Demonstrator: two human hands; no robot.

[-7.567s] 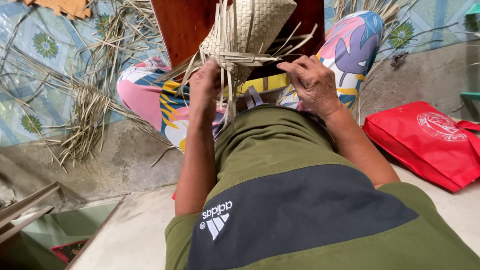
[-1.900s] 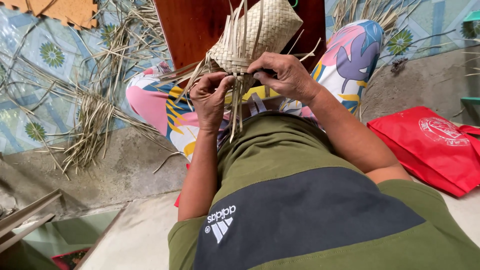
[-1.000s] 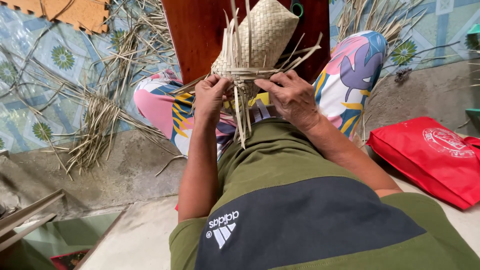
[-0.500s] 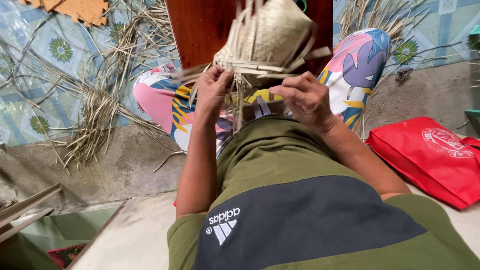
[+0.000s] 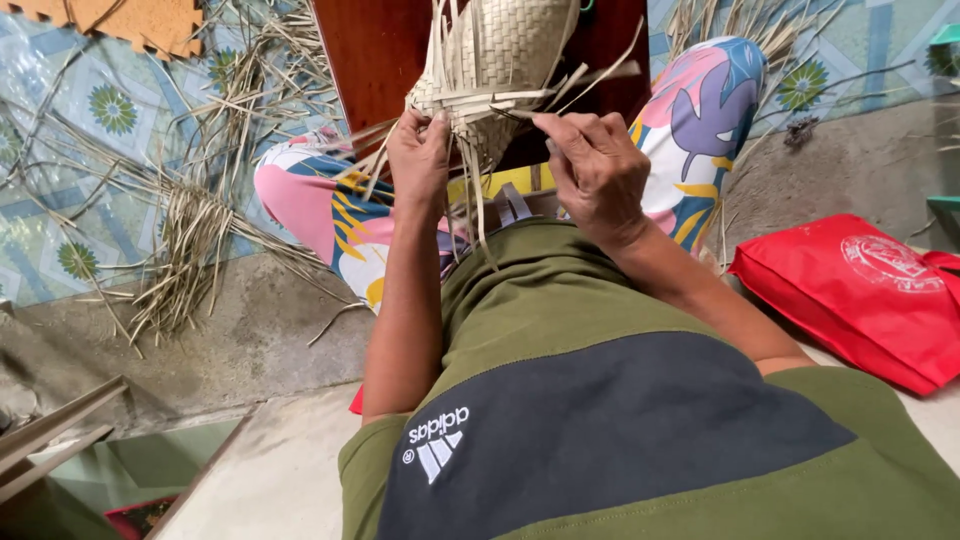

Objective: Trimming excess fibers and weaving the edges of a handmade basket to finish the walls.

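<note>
1. Left hand (image 5: pixel 420 155) is up at the lower rim of the woven palm-leaf basket (image 5: pixel 505 55), fingers curled tight around the loose strips there; its fingertips are tucked behind the weave and can't be seen.
2. Right hand (image 5: pixel 595 165) sits just beside it on the other side, thumb and forefinger pinching one flat leaf strip (image 5: pixel 520 113) that runs across the basket's open edge.
3. The basket hangs between the raised knees, above the lap, mouth end toward the person; its top is cut off by the upper edge of the frame, so the full shape is out of view.
4. Loose strip ends (image 5: pixel 478 205) dangle from the rim down over the lap; where each one starts in the weave is hard to make out.
5. Behind the basket stands a dark reddish wooden board (image 5: pixel 365 60), mostly hidden by the basket and the hands.
6. The patterned trousers (image 5: pixel 700 120) show at both knees only; the olive and black shirt (image 5: pixel 600 420) covers everything below.
7. On the patterned floor mat (image 5: pixel 70 220) to the left lies a heap of dry palm leaves (image 5: pixel 190 230), tangled, single strips impossible to tell apart.
8. To the right, a red bag (image 5: pixel 860 295) lies flat on the concrete, its far corner cut off by the frame edge.
</note>
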